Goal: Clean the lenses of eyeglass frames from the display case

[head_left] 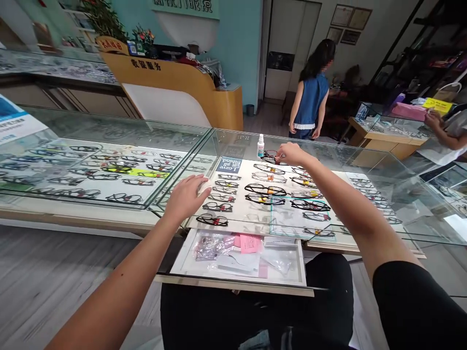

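My right hand (293, 154) reaches to the far side of the display case, its fingers closed on a dark-framed pair of eyeglasses (270, 158). Just left of those eyeglasses stands a small white spray bottle (260, 146). My left hand (186, 197) is open, fingers spread, over the left part of the case beside a column of eyeglasses (218, 207). Whether it touches the glass I cannot tell. Between my hands, more black-framed eyeglasses (265, 189) lie in rows on the white display board (248, 221).
In front of my lap an open drawer (301, 265) holds plastic bags and pink paper. Another glass case (120, 194) with eyeglasses adjoins on the left. A wooden counter (228, 104) stands behind. One person (310, 99) stands at the back; another's arm (443, 131) shows at right.
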{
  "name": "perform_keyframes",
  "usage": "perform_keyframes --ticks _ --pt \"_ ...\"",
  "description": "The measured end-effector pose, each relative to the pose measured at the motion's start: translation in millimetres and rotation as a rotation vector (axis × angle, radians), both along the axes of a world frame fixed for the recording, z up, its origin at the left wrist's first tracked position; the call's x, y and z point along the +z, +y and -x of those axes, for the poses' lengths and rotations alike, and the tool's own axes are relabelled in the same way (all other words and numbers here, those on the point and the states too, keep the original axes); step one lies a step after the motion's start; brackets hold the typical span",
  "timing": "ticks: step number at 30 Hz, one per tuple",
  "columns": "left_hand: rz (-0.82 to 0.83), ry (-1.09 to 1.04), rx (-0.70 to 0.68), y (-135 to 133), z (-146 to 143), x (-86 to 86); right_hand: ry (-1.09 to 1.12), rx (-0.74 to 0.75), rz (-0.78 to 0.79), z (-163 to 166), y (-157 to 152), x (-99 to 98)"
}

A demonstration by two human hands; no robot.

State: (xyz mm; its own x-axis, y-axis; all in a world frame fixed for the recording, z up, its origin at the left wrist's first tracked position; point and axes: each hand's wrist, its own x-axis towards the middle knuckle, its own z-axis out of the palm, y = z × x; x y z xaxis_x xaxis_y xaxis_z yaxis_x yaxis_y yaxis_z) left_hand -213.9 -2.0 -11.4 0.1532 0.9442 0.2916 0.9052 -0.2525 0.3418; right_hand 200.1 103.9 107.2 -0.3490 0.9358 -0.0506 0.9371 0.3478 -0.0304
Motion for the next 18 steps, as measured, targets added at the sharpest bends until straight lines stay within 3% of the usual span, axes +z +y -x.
perform_keyframes --ticks 8,18 --pt "-0.016 -0.032 -0.001 0 1 -3.8 -0.027 -0.045 0.052 8 38 -28.1" --pt "-0.006 -0.055 0.000 -1 1 -3.3 -0.002 -0.006 0.054 15 49 -39.1"
